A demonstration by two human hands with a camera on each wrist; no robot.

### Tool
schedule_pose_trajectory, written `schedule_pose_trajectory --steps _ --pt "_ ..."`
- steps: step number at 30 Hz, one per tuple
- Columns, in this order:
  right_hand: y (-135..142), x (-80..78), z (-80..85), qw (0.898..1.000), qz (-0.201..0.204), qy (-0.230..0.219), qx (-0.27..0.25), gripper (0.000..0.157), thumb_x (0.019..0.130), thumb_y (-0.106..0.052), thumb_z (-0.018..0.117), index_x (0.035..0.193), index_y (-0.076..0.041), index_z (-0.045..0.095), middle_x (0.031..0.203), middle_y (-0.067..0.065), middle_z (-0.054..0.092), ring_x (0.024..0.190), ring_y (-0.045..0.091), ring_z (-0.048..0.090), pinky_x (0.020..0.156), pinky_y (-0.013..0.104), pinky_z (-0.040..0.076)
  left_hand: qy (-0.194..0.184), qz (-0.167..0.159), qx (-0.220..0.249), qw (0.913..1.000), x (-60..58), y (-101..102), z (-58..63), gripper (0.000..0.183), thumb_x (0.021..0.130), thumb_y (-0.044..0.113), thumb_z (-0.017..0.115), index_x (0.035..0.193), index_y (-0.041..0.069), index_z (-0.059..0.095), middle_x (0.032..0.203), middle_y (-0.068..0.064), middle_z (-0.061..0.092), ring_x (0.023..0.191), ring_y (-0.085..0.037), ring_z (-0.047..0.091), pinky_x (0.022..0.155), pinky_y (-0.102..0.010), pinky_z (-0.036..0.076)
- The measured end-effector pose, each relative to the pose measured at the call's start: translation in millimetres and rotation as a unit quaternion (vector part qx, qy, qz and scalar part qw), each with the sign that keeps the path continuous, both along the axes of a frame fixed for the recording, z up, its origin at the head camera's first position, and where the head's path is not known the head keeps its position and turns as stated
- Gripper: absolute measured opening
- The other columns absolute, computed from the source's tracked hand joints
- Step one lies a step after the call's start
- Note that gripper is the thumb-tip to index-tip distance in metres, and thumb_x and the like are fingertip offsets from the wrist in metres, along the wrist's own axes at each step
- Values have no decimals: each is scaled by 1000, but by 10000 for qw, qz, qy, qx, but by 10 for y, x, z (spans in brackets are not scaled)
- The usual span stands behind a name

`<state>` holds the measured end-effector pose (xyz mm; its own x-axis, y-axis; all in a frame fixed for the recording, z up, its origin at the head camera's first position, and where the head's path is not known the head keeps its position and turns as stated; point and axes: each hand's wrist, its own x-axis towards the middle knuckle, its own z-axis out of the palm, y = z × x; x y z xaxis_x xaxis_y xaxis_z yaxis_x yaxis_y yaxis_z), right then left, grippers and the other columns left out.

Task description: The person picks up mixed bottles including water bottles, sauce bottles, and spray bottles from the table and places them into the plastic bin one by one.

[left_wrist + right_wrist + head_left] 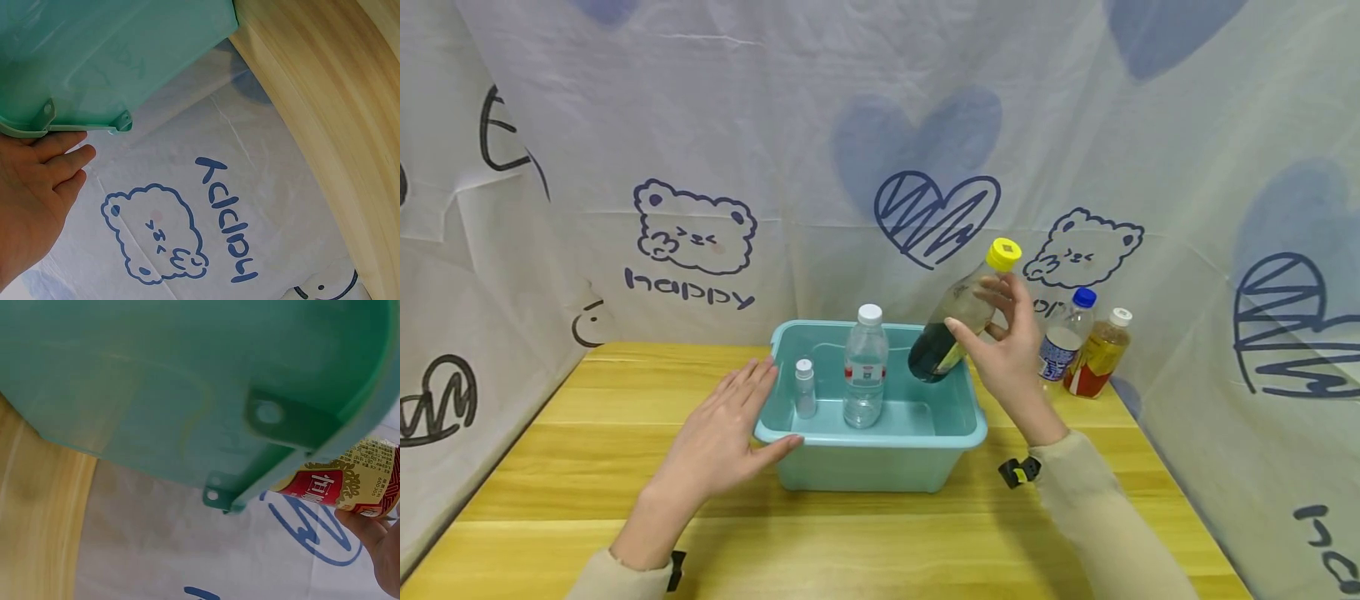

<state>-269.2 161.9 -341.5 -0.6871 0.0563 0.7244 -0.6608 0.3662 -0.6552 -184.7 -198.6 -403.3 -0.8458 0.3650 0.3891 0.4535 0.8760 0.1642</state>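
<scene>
My right hand (1011,350) grips a vinegar bottle (936,346) with dark liquid and a yellow cap. It is tilted, cap up to the right, its base over the right part of a teal plastic bin (872,440). Its red and gold label (325,484) shows beyond the bin's rim in the right wrist view. My left hand (722,433) rests on the bin's left rim, fingers straight and thumb along the front corner. Inside the bin stand a clear water bottle (865,367) with a white cap and a small clear bottle (805,392) at the left.
Right of the bin, on the wooden table (700,542), stand a blue-capped bottle (1063,342) and a white-capped bottle (1097,354) with a red and yellow label, side by side. A white printed cloth (812,250) hangs behind and around the table.
</scene>
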Motion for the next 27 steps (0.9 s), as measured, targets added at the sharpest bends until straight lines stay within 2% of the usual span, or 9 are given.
schedule_pose_trajectory --steps 5,9,20,27 --pt "-27 -41 -46 9995 173 -183 203 85 86 -6 85 156 -12 38 144 5 56 130 19 59 98 46 60 35 7 15 10000 -11 -2 -11 99 94 67 62 159 -3 36 167 -19 31 152 -41 33 126 -55 27" --pt "-43 -76 -96 9987 278 -220 377 84 86 -9 86 156 -11 39 143 8 57 130 24 59 97 53 59 50 13 6 10000 -14 -3 -14 99 94 67 62 158 -3 36 167 -19 32 152 -41 33 126 -55 28" --pt "-68 -179 -222 9938 535 -566 795 85 82 -7 89 152 -11 41 141 9 59 127 27 60 96 52 60 60 11 9 10000 -10 -3 -11 98 94 67 61 159 -3 35 168 -18 31 152 -41 33 126 -54 27" --pt "-85 -210 -286 9884 694 -934 973 86 81 -7 90 151 -9 41 141 11 56 127 32 58 99 57 57 78 9 6 10000 -6 -6 -8 98 95 67 61 159 -3 36 168 -18 31 152 -41 33 126 -54 28"
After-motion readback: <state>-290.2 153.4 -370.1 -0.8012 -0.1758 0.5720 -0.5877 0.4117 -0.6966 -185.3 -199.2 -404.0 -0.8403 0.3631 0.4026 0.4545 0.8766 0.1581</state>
